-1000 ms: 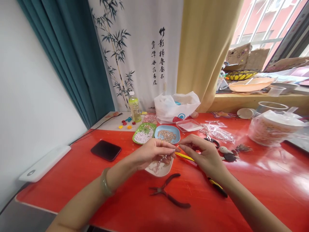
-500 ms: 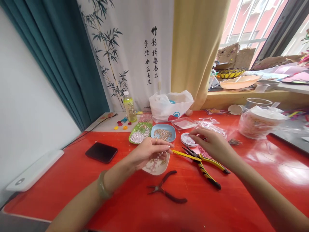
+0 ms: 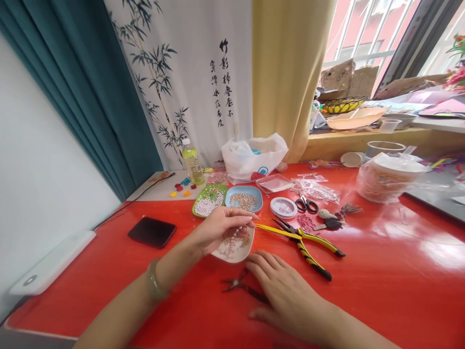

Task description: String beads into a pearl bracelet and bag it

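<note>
My left hand (image 3: 222,228) is pinched shut on a short strand of small beads that hangs over a white dish (image 3: 235,250) of mixed beads. My right hand (image 3: 285,291) lies palm down, fingers stretched out, on top of the dark red pliers (image 3: 236,285) near the front of the red table (image 3: 381,271). Its fingers cover the pliers' handles. Yellow-and-black pliers (image 3: 308,242) lie just right of the dish.
A green tray of white beads (image 3: 209,199) and a blue tray of gold beads (image 3: 244,198) stand behind the dish. A cord spool (image 3: 284,207), scissors (image 3: 307,205), a black phone (image 3: 151,231), a bottle (image 3: 192,162) and a plastic bag (image 3: 254,157) are further back.
My right hand left the strand, reached out to the right, then came back down onto the dark red pliers. The left hand kept the bead strand over the dish.
</note>
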Demonstrator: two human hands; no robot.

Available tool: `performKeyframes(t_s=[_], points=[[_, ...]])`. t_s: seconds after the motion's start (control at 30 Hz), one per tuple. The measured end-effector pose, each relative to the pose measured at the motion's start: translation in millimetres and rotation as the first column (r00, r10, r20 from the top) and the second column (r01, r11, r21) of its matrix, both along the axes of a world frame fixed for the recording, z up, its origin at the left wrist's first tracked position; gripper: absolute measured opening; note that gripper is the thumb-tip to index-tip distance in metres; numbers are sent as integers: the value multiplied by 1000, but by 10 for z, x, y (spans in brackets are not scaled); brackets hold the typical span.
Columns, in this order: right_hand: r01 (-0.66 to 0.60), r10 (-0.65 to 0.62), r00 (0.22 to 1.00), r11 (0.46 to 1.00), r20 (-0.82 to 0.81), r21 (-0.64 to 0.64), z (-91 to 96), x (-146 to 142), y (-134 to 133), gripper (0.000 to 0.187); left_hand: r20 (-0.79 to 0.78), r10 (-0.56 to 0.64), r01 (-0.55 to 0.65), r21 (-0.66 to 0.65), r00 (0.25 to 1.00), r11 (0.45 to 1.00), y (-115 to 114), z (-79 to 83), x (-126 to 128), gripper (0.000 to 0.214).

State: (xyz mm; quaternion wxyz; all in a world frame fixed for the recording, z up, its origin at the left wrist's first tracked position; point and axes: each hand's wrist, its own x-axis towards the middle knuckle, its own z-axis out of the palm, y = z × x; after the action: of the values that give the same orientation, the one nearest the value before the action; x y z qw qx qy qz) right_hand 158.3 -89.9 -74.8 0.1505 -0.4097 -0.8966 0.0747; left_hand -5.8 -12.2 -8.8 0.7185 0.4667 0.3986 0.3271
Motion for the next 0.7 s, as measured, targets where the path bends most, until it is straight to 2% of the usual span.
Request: performKeyframes(t_s=[0.07, 0.17, 0.27, 0.33, 0.43, 0.5, 0.57, 0.63, 0.7], points=[[6, -6, 1000, 1000, 15, 6, -46, -30, -4, 58, 4, 3, -3, 8, 1000, 1000, -12, 17, -1, 21], [36, -39, 997, 999, 71, 33, -78, -3, 51, 32, 23, -8, 7, 33, 1000, 999, -31, 38, -8, 19], [-72, 67, 994, 996, 92, 54, -56, 81, 94, 15, 26, -10, 9, 68, 1000, 998, -32, 40, -17, 19], [-161, 158, 987, 984, 43, 75, -17, 170, 88, 16, 20, 3, -4, 86, 1000, 996, -26, 40, -20, 20], [-163, 174, 971, 984, -165, 78, 81, 325, 59, 18, 20, 22, -23, 97, 1000, 995, -25, 56, -21, 20], [-125, 127, 918, 992, -375, 31, 171, 409, 54, 16, 27, 26, -28, 100, 999, 995, -34, 75, -21, 19], [-53, -11, 835, 994, -549, -100, 265, 456, 65, 15, 32, 24, -27, 97, 999, 995, -48, 93, -22, 19], [-3, -168, 776, 963, -607, -271, 343, 467, 81, 17, 35, 23, -26, 83, 999, 996, -61, 108, -22, 19], [16, -260, 768, 921, -585, -389, 386, 453, 88, 18, 42, 19, -22, 70, 999, 997, -72, 119, -22, 18]])
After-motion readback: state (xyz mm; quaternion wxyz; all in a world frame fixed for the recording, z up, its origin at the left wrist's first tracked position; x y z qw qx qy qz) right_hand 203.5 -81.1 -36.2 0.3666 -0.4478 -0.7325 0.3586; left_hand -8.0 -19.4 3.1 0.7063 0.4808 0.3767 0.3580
